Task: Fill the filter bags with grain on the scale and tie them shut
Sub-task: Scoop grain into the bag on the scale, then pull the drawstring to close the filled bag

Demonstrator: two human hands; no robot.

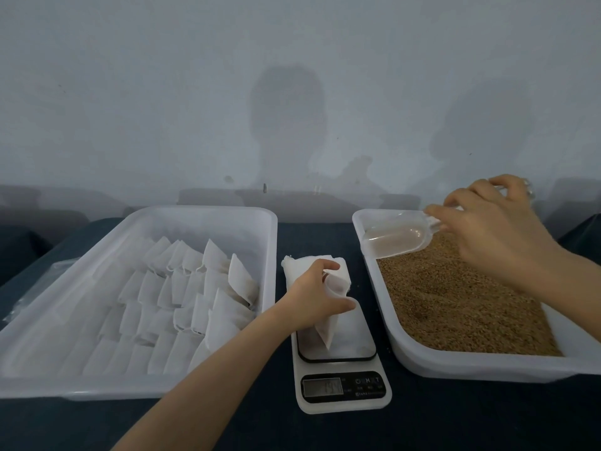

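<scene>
Nearest us, the white digital kitchen scale bears a white paper filter bag, its mouth pinched open by our left hand. Our right hand grips a clear plastic scoop above the loose brown grain. If the mouth sags or the scoop tips early, grain will likely scatter across the platform.

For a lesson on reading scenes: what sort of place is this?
Probably a small hand-packing table, home or workshop: a kitchen scale between a tray of white bags and a tray of grain, against a bare wall.
</scene>
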